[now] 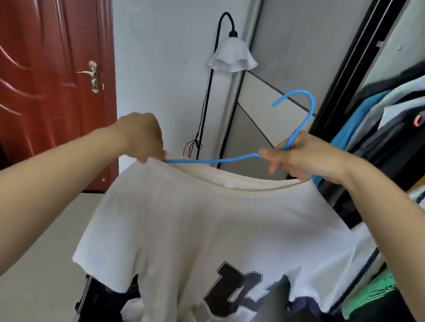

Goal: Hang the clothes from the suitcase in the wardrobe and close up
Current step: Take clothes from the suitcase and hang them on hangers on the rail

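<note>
Left hand (140, 137): pinches the T-shirt's collar at its left shoulder.
Right hand (301, 157): grips the blue hanger (297, 130) below its hook.
T-shirt (203, 231): cream, dark lettering, held up on the hanger, beside the open wardrobe (414, 130).
Suitcase (101, 307): on the floor, below the shirt.

Blue hanger (233, 160), cream black-lettered T-shirt (196, 227)

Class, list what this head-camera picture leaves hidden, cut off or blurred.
- Head view: the blue hanger, its ends hidden inside the T-shirt, its right arm behind the right hand.
- Head view: the suitcase, mostly behind the T-shirt, cut by the bottom edge.
- Head view: the hanging clothes, blurred; their rail not in frame.
</note>
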